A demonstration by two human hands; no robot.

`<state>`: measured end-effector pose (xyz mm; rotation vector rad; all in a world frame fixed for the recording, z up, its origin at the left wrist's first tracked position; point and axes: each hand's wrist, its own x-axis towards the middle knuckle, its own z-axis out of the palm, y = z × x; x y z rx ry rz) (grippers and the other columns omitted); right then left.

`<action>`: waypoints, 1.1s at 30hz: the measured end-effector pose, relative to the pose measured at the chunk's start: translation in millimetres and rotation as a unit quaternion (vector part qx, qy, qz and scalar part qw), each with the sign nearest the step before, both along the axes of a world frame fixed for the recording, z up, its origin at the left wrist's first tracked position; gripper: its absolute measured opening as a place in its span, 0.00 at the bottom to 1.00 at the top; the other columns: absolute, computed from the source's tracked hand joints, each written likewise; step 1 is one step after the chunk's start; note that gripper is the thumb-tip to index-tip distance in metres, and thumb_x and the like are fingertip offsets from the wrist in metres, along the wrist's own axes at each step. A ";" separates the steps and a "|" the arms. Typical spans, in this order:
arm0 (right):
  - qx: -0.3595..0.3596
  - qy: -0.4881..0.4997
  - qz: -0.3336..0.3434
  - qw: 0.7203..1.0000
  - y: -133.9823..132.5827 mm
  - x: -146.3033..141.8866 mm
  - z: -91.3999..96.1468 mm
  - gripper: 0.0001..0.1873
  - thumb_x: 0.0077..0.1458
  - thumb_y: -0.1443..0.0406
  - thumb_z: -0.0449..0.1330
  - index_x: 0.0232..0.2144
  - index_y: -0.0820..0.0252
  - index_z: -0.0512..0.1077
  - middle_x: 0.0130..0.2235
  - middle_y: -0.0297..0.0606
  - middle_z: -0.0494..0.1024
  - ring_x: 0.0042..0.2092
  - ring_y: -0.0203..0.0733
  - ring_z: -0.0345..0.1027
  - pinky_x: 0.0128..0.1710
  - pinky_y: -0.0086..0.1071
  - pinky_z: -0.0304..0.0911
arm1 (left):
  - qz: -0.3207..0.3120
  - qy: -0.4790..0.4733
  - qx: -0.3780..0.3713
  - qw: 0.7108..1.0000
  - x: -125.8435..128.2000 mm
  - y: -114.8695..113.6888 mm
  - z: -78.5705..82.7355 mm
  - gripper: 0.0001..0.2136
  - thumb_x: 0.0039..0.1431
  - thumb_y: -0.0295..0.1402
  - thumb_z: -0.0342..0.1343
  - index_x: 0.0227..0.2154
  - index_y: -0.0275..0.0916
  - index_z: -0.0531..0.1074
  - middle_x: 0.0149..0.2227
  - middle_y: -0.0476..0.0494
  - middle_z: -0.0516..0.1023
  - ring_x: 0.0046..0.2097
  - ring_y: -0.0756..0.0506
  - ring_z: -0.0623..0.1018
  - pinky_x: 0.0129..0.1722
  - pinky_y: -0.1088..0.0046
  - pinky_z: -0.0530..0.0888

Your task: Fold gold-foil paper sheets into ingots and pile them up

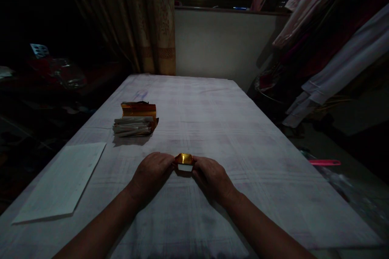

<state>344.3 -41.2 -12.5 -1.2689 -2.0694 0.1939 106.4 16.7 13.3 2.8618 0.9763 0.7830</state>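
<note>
Between my two hands, low over the near middle of the table, is a small piece of gold foil paper [184, 158] with a white strip along its near side. It looks folded or bent into a raised shape. My left hand [153, 172] pinches its left end, and my right hand [212, 176] pinches the right end. Both sets of fingertips are partly hidden. Beyond my left hand lies a stack of gold foil sheets with pale undersides [133, 126], one curled gold part [139, 110] standing behind the pale edges.
A white sheet of paper [62, 182] lies at the table's left edge. The table [206, 109] wears a pale checked cloth. Clothes [337, 64] hang at the right, above a pink handle [325, 162]. A curtain [152, 20] and a wall [227, 44] stand behind.
</note>
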 end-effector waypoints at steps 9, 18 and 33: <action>0.035 -0.016 -0.024 0.999 0.1 0.8 -1.2 0.11 0.62 0.71 0.57 0.45 0.56 0.72 0.46 0.43 0.82 0.46 0.47 0.77 0.46 0.41 0.72 | -0.019 -0.024 0.062 0.998 -0.4 1.4 -4.4 0.08 0.70 0.30 0.51 0.42 0.39 0.76 0.39 0.43 0.83 0.36 0.44 0.80 0.37 0.65 0.75; 0.103 -0.055 -0.016 0.993 1.5 1.3 -1.9 0.09 0.65 0.68 0.56 0.40 0.57 0.77 0.40 0.42 0.82 0.40 0.43 0.75 0.40 0.37 0.69 | -0.023 -0.041 0.059 0.997 -0.6 -1.3 -5.3 0.11 0.71 0.31 0.49 0.37 0.39 0.76 0.38 0.42 0.82 0.38 0.44 0.80 0.38 0.65 0.76; -0.009 -0.053 -0.046 0.997 2.5 3.5 6.1 0.07 0.64 0.66 0.57 0.38 0.57 0.75 0.36 0.39 0.80 0.39 0.45 0.72 0.39 0.38 0.61 | 0.019 -0.007 -0.039 0.999 -0.4 -4.9 -4.2 0.10 0.71 0.34 0.49 0.36 0.40 0.73 0.34 0.44 0.80 0.36 0.44 0.78 0.37 0.66 0.72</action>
